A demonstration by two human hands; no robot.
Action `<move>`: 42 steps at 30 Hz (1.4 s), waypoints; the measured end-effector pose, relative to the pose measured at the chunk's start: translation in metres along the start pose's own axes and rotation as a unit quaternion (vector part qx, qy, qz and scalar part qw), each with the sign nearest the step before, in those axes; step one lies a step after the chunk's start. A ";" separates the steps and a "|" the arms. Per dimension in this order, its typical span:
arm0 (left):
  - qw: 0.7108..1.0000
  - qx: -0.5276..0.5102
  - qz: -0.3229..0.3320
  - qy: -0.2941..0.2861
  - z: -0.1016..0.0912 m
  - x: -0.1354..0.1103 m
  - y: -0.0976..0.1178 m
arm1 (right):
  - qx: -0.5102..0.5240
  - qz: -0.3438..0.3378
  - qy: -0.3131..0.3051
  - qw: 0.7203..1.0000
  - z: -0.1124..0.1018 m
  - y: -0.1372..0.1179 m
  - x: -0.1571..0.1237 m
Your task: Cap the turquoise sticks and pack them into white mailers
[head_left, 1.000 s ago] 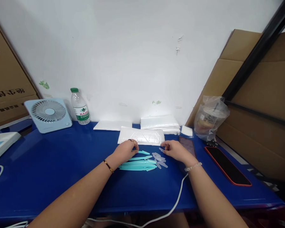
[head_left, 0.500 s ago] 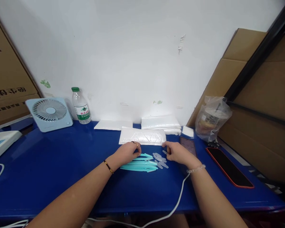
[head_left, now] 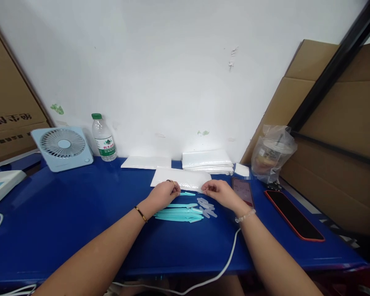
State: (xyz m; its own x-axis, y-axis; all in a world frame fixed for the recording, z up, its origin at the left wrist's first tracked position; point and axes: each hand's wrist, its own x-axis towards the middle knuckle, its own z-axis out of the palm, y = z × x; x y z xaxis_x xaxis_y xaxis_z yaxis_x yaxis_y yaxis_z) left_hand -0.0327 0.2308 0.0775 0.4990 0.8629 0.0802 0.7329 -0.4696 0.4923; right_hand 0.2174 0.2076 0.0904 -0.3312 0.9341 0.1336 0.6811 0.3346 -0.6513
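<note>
My left hand [head_left: 168, 193] pinches the handle of a teal eyebrow razor [head_left: 188, 194], its blade end pointing right. Closed at the fingertips, my right hand [head_left: 222, 193] is just right of that razor's tip; the small clear plastic cover in it is mostly hidden by the fingers. Below my hands, several more teal razors [head_left: 179, 215] lie side by side on the blue table. Beside their blade ends is a loose pile of clear plastic covers [head_left: 206, 205]. Behind both hands lies a white bubble mailer [head_left: 179, 177].
More white mailers [head_left: 208, 160] are stacked against the wall. A fan [head_left: 63, 148] and a water bottle [head_left: 104, 139] stand at the back left. Two phones, one orange-edged [head_left: 294, 216], and a bagged drink [head_left: 269, 156] are on the right. A white cable [head_left: 231, 259] crosses the front edge.
My left hand has lifted one razor up and away from the others. My right hand has moved left from beside the cover pile, toward the razor's tip.
</note>
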 end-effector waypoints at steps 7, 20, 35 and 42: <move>1.000 0.000 -0.005 -0.002 -0.001 -0.001 0.003 | -0.002 -0.005 -0.025 1.000 0.004 -0.007 0.000; 1.000 0.001 0.028 0.002 0.002 -0.003 0.006 | -0.008 -0.038 -0.003 0.999 0.017 -0.009 0.005; 0.995 0.049 0.061 -0.055 -0.010 -0.009 0.008 | -0.213 -0.057 0.006 0.975 0.004 0.012 0.001; 0.994 0.088 0.062 -0.027 -0.006 -0.006 0.004 | -0.192 -0.084 -0.003 0.978 0.008 0.010 0.003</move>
State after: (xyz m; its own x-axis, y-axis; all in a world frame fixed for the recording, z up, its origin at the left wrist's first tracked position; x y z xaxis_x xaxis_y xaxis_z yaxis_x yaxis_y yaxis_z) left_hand -0.0355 0.2247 0.0839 0.6102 0.7880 0.0824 0.7318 -0.6004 0.3225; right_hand 0.2182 0.2125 0.0784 -0.4625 0.8613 0.2105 0.8112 0.5069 -0.2916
